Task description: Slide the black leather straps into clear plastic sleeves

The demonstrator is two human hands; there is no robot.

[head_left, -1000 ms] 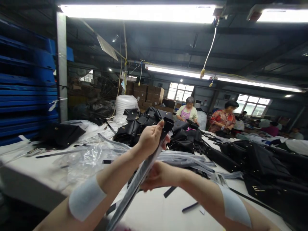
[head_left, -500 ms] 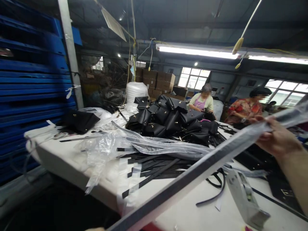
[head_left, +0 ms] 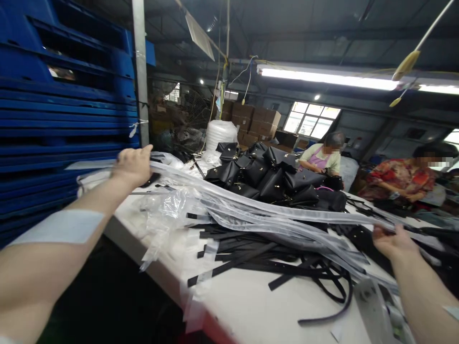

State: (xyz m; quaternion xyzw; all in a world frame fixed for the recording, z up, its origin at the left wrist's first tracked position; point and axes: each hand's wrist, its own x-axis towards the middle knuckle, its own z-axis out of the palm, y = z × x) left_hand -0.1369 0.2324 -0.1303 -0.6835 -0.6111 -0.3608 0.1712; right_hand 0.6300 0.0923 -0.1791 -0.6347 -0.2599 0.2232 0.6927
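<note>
Spanning both hands point(head_left: 132, 165) point(head_left: 392, 241), bagged strap point(head_left: 258, 206) hangs above table edge point(head_left: 158, 272).

Black bags point(head_left: 272, 179), blue pallets point(head_left: 53, 119)

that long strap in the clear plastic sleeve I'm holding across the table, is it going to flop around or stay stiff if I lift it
Probably floppy: the sleeved strap sags between the left hand and right hand. Likely light, since fingertip holds at its ends carry it. The glossy plastic may be slippery, so a loose grip could let it slide.

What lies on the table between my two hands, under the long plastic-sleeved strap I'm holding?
In the head view, loose black straps and crumpled clear plastic sleeves lie on the white table.
</note>
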